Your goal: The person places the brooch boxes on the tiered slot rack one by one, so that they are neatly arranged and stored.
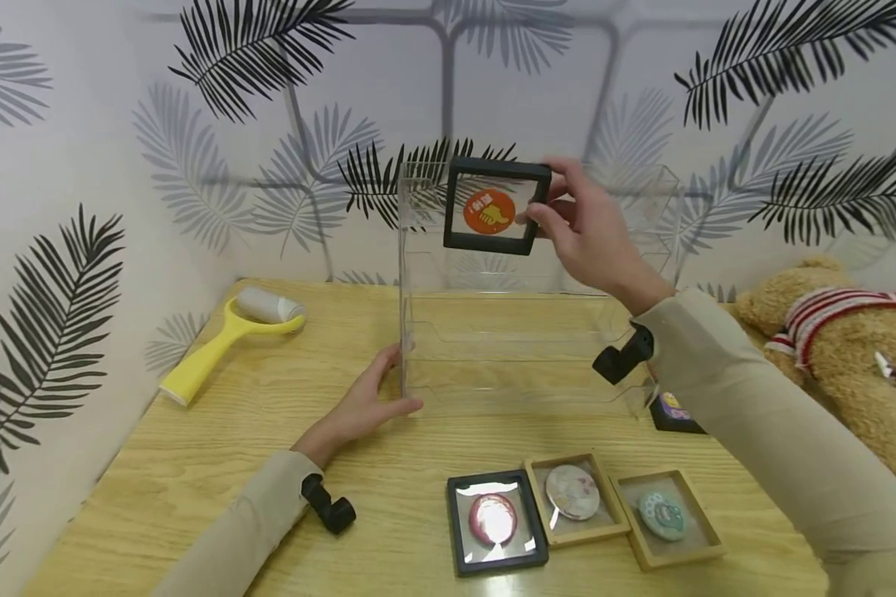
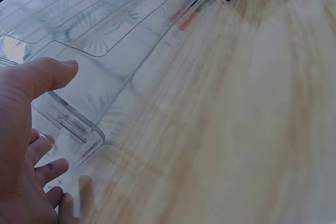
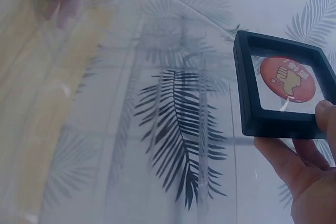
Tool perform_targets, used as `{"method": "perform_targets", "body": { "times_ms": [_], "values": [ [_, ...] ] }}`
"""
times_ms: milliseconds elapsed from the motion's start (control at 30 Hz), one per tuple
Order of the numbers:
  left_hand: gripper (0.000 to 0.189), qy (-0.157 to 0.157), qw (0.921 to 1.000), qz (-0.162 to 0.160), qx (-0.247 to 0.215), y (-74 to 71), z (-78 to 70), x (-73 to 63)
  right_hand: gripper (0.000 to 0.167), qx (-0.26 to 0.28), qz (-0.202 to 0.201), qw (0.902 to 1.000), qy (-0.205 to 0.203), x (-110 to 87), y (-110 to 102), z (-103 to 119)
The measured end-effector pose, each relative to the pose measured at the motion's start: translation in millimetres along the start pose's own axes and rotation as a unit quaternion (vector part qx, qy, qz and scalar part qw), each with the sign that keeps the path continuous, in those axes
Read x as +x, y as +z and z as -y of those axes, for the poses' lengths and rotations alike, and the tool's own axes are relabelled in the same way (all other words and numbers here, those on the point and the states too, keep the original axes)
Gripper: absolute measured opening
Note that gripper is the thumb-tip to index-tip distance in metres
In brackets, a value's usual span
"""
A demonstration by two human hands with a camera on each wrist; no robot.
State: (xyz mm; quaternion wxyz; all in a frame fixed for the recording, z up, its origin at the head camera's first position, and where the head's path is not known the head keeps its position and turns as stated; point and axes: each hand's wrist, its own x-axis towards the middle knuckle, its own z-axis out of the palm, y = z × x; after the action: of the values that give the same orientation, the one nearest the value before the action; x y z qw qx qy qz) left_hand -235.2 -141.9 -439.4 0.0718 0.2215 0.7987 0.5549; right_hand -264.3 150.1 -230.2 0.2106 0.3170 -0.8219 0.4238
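Note:
A square black display frame (image 1: 497,163) with a clear window holds an orange round badge (image 1: 489,211) bearing a thumbs-up picture. My right hand (image 1: 586,228) pinches its right side, thumb in front and fingers behind, in front of the upper part of a clear acrylic tiered rack (image 1: 485,340). In the right wrist view the black frame (image 3: 252,124) stands tilted in that grip. My left hand (image 1: 362,406) is at the rack's lower left front corner, fingers beside the side panel. In the left wrist view its thumb (image 2: 52,74) extends over the rack's front, apart from the fingers.
In front of the rack lie a black frame with a red badge (image 1: 493,520) and two wooden frames with badges (image 1: 573,492) (image 1: 663,516). Another black frame (image 1: 672,412) lies by its right corner. A yellow lint roller (image 1: 216,344) lies left, a teddy bear (image 1: 859,365) right.

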Motion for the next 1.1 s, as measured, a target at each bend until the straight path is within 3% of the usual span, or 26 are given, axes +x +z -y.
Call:
{"method": "perform_targets", "body": {
  "times_ms": [200, 467, 767, 1100],
  "values": [
    [0.081, 0.015, 0.9998, -0.005, 0.009, -0.5, 0.7, 3.5, 0.036, -0.029, -0.067, 0.9971, 0.022, 24.7, -4.0, 1.1],
    [0.084, -0.005, 0.9999, 0.001, 0.013, -2.2, 3.7, 1.3, 0.035, -0.036, -0.100, 0.9918, 0.070, 44.0, -6.3, -2.7],
    [0.085, -0.004, 0.9999, 0.007, 0.009, -1.8, 1.3, 1.1, 0.041, -0.141, -0.033, 0.9836, 0.108, 55.4, -8.8, -6.3],
    [0.084, -0.005, 0.9999, 0.008, 0.008, -0.9, 1.2, 1.1, 0.042, -0.166, 0.020, 0.9789, 0.118, 61.5, -5.9, -9.8]
  ]
}}
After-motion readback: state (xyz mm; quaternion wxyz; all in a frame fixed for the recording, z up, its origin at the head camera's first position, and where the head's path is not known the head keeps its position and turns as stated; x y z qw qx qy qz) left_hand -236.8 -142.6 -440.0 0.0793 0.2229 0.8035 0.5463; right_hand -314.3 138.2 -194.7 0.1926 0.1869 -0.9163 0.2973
